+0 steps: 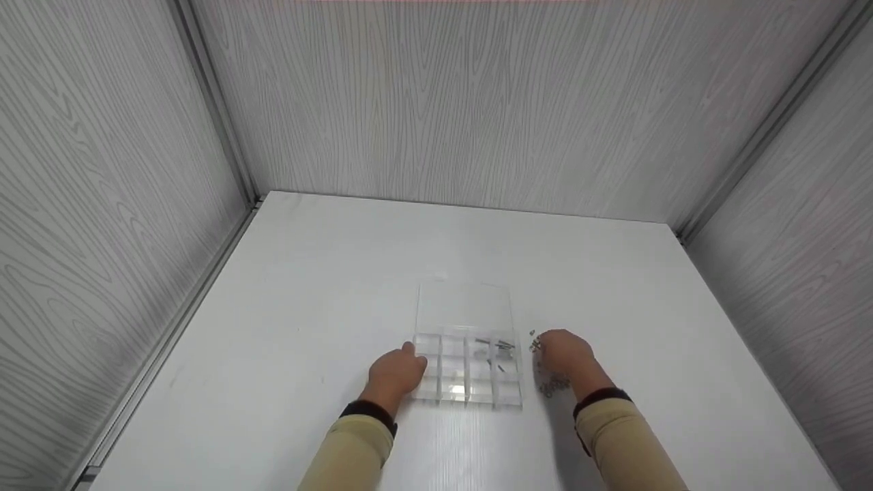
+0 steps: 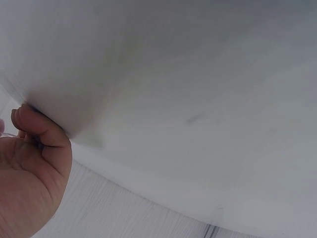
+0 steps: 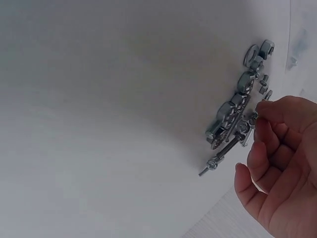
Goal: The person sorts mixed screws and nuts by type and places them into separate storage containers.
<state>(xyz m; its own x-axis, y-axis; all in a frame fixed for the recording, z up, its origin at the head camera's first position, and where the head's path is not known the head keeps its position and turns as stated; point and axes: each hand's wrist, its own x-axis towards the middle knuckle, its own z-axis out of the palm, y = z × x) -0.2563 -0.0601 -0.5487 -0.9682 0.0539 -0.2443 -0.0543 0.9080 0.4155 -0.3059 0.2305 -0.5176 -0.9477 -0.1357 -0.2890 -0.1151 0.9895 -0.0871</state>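
A clear plastic compartment box (image 1: 453, 389) lies on the white table, its transparent lid (image 1: 464, 303) folded back away from me. Slim metal screws (image 1: 505, 345) lie in its right-hand compartments. My left hand (image 1: 397, 372) grips the box's left edge; in the left wrist view that hand (image 2: 37, 168) has its fingers curled at the clear edge. Right of the box, my right hand (image 1: 566, 351) reaches down among loose hardware. The right wrist view shows bolts, nuts and washers (image 3: 228, 116) beside the curled fingers of that hand (image 3: 282, 163). Whether its fingertips pinch a piece cannot be made out.
A second cluster of small metal pieces (image 1: 554, 387) lies nearer to me, beside the right wrist. Wood-grain panels stand around the table (image 1: 327, 259), with a back wall (image 1: 450, 102) and side walls. Metal rails (image 1: 218, 116) run along the corners.
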